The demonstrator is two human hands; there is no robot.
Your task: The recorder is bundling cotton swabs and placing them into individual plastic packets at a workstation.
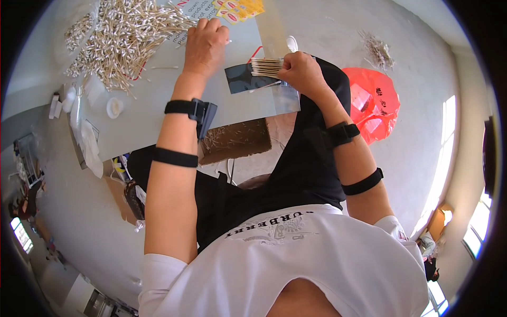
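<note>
A large heap of cotton swabs point(119, 39) with pale wooden sticks covers the far left of the table. At the right edge of that heap is my left hand point(206, 45), its fingers curled closed. A small white swab tip pokes out beside it; the rest is hidden by the hand. My right hand point(302, 71) grips the right ends of a flat row of cotton swabs point(265, 67). This row lies over a dark rectangular sheet point(238, 79). One loose swab lies just below the row.
Yellow-and-white labels point(237, 9) lie at the table's far edge. A small round white dish point(114, 108) stands at left. Below the table is an open cardboard box point(237, 141) with swabs inside. A red plastic bag point(372, 103) and scattered swabs point(376, 50) are on the floor at right.
</note>
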